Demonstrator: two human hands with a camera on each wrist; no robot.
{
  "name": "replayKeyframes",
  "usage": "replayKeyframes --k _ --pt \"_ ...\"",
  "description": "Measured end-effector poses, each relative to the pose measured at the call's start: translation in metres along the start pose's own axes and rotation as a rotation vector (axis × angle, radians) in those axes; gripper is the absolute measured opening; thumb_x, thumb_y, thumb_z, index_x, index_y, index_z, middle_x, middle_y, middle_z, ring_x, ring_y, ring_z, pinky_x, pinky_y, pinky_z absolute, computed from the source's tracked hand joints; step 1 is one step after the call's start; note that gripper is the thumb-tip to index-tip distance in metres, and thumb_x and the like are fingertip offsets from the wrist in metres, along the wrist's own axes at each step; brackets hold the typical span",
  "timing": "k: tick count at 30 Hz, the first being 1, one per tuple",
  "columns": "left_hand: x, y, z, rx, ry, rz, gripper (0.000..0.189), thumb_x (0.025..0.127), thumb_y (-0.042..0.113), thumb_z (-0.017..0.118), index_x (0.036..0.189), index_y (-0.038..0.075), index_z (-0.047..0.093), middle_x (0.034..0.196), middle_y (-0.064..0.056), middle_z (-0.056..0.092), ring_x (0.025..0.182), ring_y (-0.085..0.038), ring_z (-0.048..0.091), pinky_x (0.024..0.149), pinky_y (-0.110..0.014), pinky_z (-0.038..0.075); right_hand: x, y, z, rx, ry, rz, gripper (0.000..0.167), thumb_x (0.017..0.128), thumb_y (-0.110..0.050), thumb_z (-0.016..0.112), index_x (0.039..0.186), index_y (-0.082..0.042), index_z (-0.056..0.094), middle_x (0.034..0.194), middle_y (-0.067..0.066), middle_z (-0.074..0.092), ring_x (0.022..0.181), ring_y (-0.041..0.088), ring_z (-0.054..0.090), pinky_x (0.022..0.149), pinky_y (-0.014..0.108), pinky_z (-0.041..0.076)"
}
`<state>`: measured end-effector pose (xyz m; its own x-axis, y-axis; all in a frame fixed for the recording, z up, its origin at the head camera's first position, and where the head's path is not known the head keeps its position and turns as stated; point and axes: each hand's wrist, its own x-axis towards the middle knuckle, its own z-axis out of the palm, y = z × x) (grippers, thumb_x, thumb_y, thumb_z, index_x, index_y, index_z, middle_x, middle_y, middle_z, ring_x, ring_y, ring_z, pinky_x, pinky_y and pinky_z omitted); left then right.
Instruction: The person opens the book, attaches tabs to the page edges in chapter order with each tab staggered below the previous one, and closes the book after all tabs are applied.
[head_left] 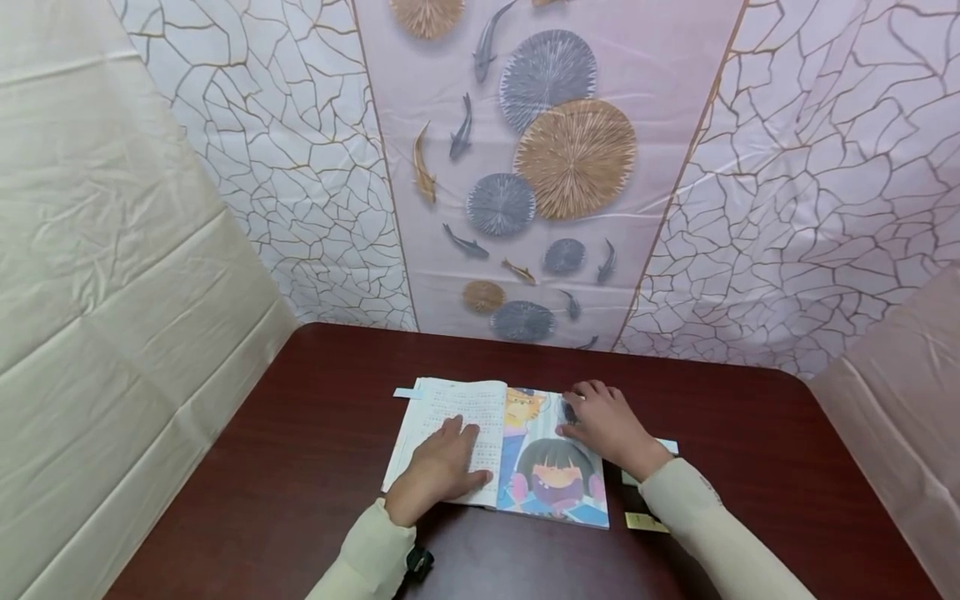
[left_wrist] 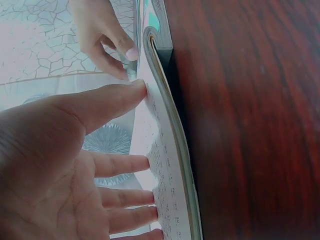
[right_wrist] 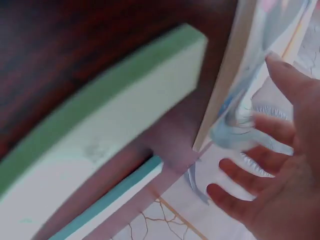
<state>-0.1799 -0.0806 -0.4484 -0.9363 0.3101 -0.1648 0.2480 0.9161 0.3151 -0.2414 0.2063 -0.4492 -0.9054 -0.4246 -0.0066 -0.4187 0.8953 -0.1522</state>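
An open picture book (head_left: 465,396) lies on the dark red table, with printed text on its left page and a cartoon child and an orange cat on the right page (head_left: 555,492). My left hand (head_left: 444,462) rests on the text page, fingers straight and thumb spread; in the left wrist view its fingertips touch the paper. Over the upper right of the picture page is my right hand (head_left: 607,421). The right wrist view shows its thumb (right_wrist: 287,75) at the page and its other fingers loosely bent, apart from the thumb. A pale blue tab (head_left: 406,392) sticks out from the left page's edge.
Right of the book, partly under the right forearm, lie a yellow sticky-note pad (head_left: 645,522), a pale green pad (right_wrist: 125,115) and a blue-edged pad (right_wrist: 115,200). Patterned cloth walls (head_left: 315,208) stand behind the table (head_left: 247,475) and at its sides.
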Motion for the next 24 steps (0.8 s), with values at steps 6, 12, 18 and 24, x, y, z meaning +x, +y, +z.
replayKeyframes --k 6,12,18,24 --pt "0.0 0.0 0.001 -0.007 -0.002 -0.003 0.074 0.093 0.042 0.08 0.15 0.002 0.053 0.16 -0.028 0.042 0.15 -0.042 0.042 0.116 -0.053 0.043 -0.004 0.007 -0.011 0.701 0.04 0.072 0.067 0.11 -0.049 0.052 0.163 -0.011 0.037 0.159 0.024 0.046 0.134 0.045 0.056 0.103 0.063 0.049" --pt "0.0 0.0 0.006 -0.043 -0.003 -0.004 0.075 0.094 0.04 0.079 0.152 0.001 0.051 0.162 -0.028 0.04 0.152 -0.043 0.038 0.118 -0.054 0.039 -0.021 -0.002 -0.011 1.414 -0.129 0.26 0.09 0.108 -0.068 0.012 0.168 -0.006 -0.01 0.173 0.028 -0.003 0.159 0.05 0.005 0.123 0.068 0.016" --pt "0.0 -0.008 0.006 -0.142 0.067 0.08 0.07 0.093 0.034 0.08 0.147 -0.004 0.056 0.156 -0.034 0.044 0.148 -0.048 0.041 0.116 -0.06 0.039 -0.044 -0.049 0.002 1.243 -0.134 0.017 0.08 0.112 -0.055 0.0 0.167 0.003 0.011 0.168 0.033 0.021 0.152 0.055 0.025 0.121 0.069 0.019" --pt "0.001 -0.023 -0.003 -0.553 0.257 0.035 0.045 0.107 0.036 0.061 0.128 -0.003 0.072 0.141 -0.028 0.062 0.136 -0.045 0.056 0.11 -0.062 0.044 -0.053 -0.087 0.01 0.802 -0.148 -0.116 0.06 0.117 -0.043 0.021 0.17 -0.015 0.023 0.173 0.021 0.02 0.16 0.045 0.014 0.124 0.067 0.014"
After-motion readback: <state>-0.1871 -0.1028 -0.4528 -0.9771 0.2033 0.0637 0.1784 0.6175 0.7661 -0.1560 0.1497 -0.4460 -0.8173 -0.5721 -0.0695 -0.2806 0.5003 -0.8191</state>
